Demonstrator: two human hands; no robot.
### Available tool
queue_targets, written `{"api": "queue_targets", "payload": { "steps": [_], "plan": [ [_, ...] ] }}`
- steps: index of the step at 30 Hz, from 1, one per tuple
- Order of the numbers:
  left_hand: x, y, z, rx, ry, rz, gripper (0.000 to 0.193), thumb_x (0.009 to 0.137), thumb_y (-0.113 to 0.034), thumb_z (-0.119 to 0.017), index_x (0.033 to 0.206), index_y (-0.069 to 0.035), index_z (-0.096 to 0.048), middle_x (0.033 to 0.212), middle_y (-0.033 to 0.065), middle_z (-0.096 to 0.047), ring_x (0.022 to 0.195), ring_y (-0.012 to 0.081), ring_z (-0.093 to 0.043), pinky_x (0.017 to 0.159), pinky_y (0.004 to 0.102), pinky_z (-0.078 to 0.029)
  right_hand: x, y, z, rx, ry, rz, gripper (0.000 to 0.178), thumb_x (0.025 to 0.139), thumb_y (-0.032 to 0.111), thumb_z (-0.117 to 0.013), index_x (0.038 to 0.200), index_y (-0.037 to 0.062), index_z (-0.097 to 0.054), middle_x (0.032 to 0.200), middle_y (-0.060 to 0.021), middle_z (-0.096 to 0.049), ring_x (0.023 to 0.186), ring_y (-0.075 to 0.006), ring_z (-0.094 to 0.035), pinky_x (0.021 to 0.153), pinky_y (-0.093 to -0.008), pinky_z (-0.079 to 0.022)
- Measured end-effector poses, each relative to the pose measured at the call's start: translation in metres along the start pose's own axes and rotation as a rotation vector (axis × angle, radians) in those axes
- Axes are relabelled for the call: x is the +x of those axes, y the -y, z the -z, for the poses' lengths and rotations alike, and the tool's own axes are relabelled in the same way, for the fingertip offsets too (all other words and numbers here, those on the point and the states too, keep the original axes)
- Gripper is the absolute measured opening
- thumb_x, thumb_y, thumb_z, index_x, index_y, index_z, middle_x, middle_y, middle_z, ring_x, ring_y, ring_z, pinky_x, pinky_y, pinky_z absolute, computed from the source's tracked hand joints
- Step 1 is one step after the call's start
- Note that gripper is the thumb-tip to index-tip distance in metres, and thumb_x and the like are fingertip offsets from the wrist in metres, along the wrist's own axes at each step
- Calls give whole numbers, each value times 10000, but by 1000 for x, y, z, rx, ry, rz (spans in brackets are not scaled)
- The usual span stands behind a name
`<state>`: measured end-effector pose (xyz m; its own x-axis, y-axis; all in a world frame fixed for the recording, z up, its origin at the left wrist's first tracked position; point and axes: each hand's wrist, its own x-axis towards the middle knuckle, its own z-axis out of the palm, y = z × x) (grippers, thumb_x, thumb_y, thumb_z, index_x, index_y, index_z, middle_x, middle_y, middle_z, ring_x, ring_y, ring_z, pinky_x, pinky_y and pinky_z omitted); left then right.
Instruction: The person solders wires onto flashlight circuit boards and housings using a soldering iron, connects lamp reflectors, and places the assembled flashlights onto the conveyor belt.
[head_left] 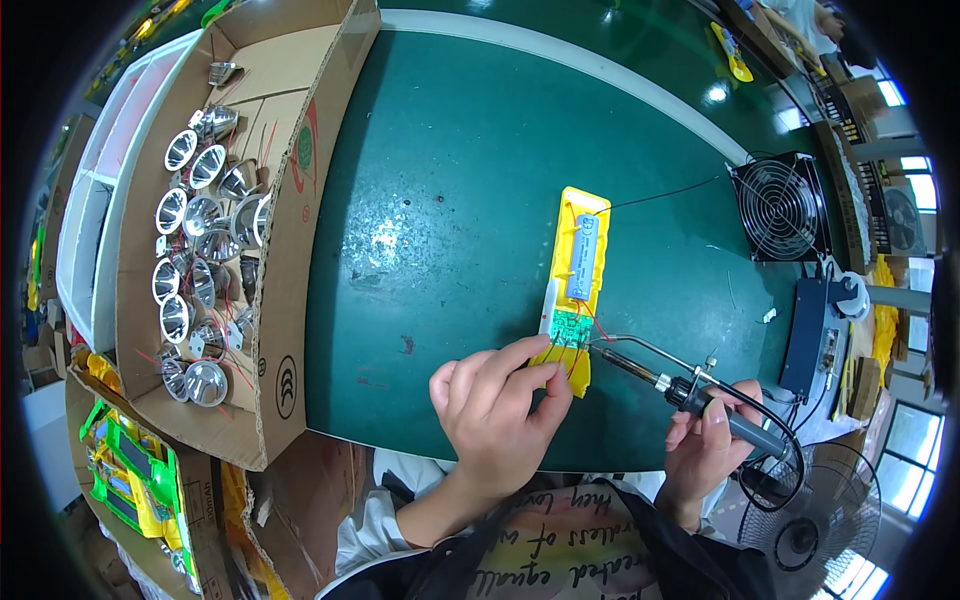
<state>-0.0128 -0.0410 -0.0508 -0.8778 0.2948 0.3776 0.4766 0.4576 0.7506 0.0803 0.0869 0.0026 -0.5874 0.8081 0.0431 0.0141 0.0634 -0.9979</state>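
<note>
A yellow plastic housing (562, 235) lies lengthwise on the green table, with a grey-blue cylindrical battery (584, 258) in its upper part. Below the battery sits a small green circuit board (571, 330) with thin red and dark wires around it. At the housing's lower left edge, my left hand (497, 405) has its fingertips drawn together close to the wires; what they pinch is hidden. My right hand (705, 450) grips a soldering iron (685, 393) with a curved metal feed tube (660, 350) along it. The iron's tip is at the board's right edge.
On the left stands a cardboard box (285, 200) holding several shiny reflector cups (205, 215) with red wires. Green and yellow casings (135, 475) fill a box at lower left. A square black fan (782, 208), a dark control unit (803, 335) and a round fan (805, 530) are at right.
</note>
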Motion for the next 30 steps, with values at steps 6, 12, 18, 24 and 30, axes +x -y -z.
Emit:
{"api": "queue_targets", "payload": {
  "steps": [6,12,18,24,30],
  "plan": [
    [10,-10,13,74,8,-57,205,602,-83,-686,768,-83,-567,892,23,-592,734,184,-522,699,292,-357,5,3,19,35,-47,8,202,780,138,-539,824,14,-385,583,-94,-492,389,-95,-453,359,-173,-363],
    [43,-48,11,318,416,148,425,654,-227,-672,913,30,-454,780,143,-487,735,290,-528,620,376,-452,31,-5,52,100,-59,125,177,798,121,-521,807,19,-377,589,-75,-465,381,-94,-438,358,-172,-353],
    [95,-23,-9,537,534,97,348,642,-198,-627,827,51,-469,804,188,-504,682,334,-567,610,388,-486,55,-16,71,143,-130,163,173,808,124,-516,840,27,-377,595,-67,-468,393,-76,-417,360,-161,-344],
    [235,0,-33,717,471,26,340,650,-222,-631,867,16,-522,889,180,-529,805,315,-562,708,379,-469,68,-17,74,144,-250,141,150,796,113,-508,808,27,-385,571,-75,-487,379,-88,-422,347,-174,-340],
    [363,36,-112,788,376,43,395,650,-290,-680,896,-17,-535,934,156,-532,829,293,-575,706,361,-475,69,-40,84,6,-329,72,142,813,121,-486,847,5,-410,594,-71,-475,403,-76,-414,364,-164,-332]
  ]
}}
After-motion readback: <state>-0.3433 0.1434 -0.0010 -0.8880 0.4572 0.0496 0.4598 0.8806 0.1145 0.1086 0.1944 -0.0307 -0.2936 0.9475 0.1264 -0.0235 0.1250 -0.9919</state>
